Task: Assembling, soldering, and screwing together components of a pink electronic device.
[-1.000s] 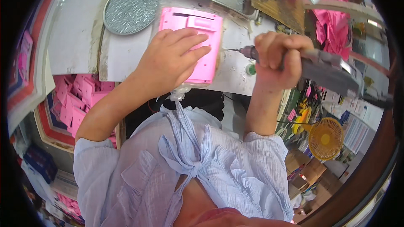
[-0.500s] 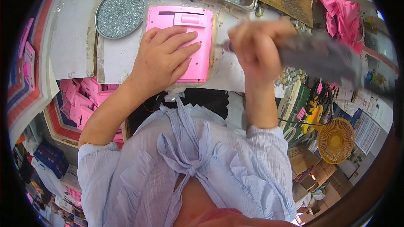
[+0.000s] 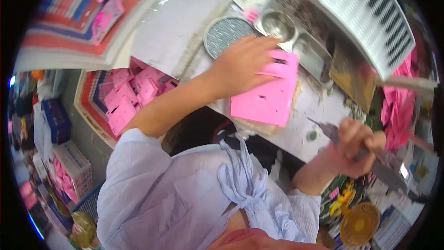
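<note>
My left hand (image 3: pixel 247 65) rests across the far left part of a pink plastic panel (image 3: pixel 266 102), its fingers stretched out and its thumb apart. Beneath the fingers, the panel's slot and raised window are partly covered. A few small holes dot the panel's bare face, and it lies on a pad edged with clear wrap. To the right, my right hand (image 3: pixel 358 148) is wrapped round a dark power screwdriver (image 3: pixel 388 176). Its thin bit points left, apart from the panel. Just beyond my left hand stands a round dish of small silver screws (image 3: pixel 224 32).
Metal trays (image 3: pixel 310 53) with small parts sit behind the panel, and a white slotted basket (image 3: pixel 365 18) stands at the far right. More pink parts fill a box (image 3: pixel 129 95) at the left. A yellow fan (image 3: pixel 360 224) is low on the right.
The whole view has swung, so the bench appears turned and shifted right. My left hand has slid toward the panel's far end. My right hand has drawn the screwdriver nearer to me.
</note>
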Tool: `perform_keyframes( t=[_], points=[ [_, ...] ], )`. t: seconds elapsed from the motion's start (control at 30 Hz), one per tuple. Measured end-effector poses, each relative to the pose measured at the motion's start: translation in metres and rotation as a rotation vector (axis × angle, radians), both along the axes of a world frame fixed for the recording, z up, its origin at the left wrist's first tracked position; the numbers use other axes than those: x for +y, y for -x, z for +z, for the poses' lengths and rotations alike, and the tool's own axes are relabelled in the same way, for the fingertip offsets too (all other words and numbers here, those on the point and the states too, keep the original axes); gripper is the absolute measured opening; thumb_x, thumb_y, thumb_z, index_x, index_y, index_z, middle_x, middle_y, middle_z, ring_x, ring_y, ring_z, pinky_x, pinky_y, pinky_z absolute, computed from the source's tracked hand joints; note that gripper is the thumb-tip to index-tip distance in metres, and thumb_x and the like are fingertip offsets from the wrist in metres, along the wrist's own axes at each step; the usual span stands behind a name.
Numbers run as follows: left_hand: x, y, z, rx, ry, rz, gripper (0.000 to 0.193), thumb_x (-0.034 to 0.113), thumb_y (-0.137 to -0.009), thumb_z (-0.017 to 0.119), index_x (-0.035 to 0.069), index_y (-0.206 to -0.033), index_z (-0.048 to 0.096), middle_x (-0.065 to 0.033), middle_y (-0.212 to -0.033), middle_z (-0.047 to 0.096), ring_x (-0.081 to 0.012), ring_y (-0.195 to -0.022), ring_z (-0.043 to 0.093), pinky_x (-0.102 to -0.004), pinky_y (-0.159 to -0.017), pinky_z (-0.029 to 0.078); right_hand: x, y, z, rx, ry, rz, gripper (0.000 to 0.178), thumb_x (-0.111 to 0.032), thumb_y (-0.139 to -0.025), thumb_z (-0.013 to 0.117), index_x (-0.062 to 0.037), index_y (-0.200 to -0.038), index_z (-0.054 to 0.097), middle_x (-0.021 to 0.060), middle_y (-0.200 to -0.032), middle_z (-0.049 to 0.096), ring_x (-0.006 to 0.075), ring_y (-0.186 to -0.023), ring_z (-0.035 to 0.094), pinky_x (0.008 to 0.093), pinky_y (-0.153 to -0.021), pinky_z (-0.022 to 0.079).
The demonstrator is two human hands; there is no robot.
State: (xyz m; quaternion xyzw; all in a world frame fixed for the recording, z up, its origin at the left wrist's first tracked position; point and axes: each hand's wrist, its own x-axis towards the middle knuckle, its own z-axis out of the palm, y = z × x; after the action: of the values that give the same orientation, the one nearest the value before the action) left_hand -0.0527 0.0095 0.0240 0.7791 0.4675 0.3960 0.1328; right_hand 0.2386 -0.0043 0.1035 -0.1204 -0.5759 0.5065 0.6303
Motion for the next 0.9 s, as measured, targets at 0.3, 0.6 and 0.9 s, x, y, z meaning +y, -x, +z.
perform_keyframes(
  t=[0.3, 0.6, 0.9],
  points=[
    [-0.367, 0.259, -0.262, -0.713, 0.61, 1.758, 0.043, 0.041, -0.094, 0.067, -0.002, -0.094, 0.06, -0.0086, -0.073, 0.061, -0.0236, -0.068, 0.062, -0.0378, -0.063, 0.051, 0.029, 0.024, -0.021, 0.027, 0.132, 0.184, 0.023, -0.026, -0.097, 0.064, -0.0064, -0.105, 0.054, -0.0008, -0.058, 0.05, 0.0134, -0.051, 0.05, 0.033, -0.066, 0.043],
    [-0.141, 0.217, -0.03, 0.03, 0.522, 0.846, 0.028, 0.029, -0.092, 0.067, 0.002, -0.094, 0.07, -0.0188, -0.08, 0.067, -0.0314, -0.074, 0.067, -0.0428, -0.067, 0.05, 0.038, 0.038, -0.017, -0.076, 0.149, 0.056, 0.029, -0.027, -0.095, 0.067, -0.0057, -0.11, 0.054, -0.0013, -0.062, 0.048, 0.0119, -0.053, 0.046, 0.0306, -0.065, 0.04],
    [0.047, 0.404, -0.023, 0.584, 0.411, 1.271, 0.026, 0.02, -0.088, 0.065, 0.006, -0.11, 0.064, -0.0182, -0.108, 0.067, -0.0339, -0.104, 0.065, -0.0516, -0.093, 0.049, 0.02, 0.029, -0.007, -0.344, 0.057, -0.358, 0.056, -0.02, -0.094, 0.067, 0.0021, -0.14, 0.043, 0.0174, -0.115, 0.057, 0.0251, -0.104, 0.056, 0.0368, -0.088, 0.046]
  ],
)
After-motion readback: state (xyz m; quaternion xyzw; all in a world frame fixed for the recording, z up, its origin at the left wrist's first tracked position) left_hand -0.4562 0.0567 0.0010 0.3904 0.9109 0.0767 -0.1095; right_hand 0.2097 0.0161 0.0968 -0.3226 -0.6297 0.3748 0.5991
